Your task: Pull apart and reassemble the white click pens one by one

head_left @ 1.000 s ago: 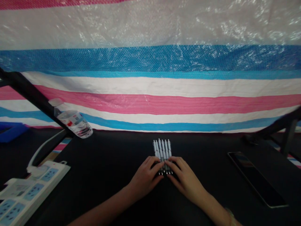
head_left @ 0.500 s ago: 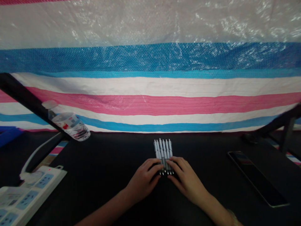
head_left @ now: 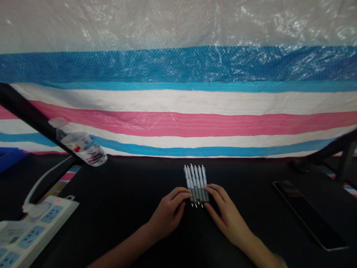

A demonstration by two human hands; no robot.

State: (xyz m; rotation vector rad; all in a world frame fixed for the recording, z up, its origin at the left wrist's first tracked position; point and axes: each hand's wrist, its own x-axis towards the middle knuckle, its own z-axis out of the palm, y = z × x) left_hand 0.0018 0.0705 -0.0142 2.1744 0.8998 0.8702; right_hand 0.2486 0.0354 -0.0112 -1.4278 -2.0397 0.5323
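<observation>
Several white click pens (head_left: 196, 184) with grey grips lie side by side in a row on the black tabletop, clickers at the far end and metal tips toward me. My left hand (head_left: 169, 210) rests at the row's left side, its fingertips touching the grip of the outermost pen and its thumb apart below. On the other side, my right hand (head_left: 225, 212) has its fingertips and thumb against the right edge of the row. Both hands have bent, parted fingers, and neither is wrapped around a pen.
To the right lies a black phone (head_left: 308, 216). A white power strip (head_left: 41, 227) with a plugged-in cable sits at the left edge. Farther back on the left, a clear plastic bottle (head_left: 83, 147) leans near a dark bar (head_left: 30, 115). A striped sheet (head_left: 178, 124) hangs behind the table.
My fingers have drawn back from on top of the pens to the row's two sides, so more of the grips shows. The view has shifted slightly.
</observation>
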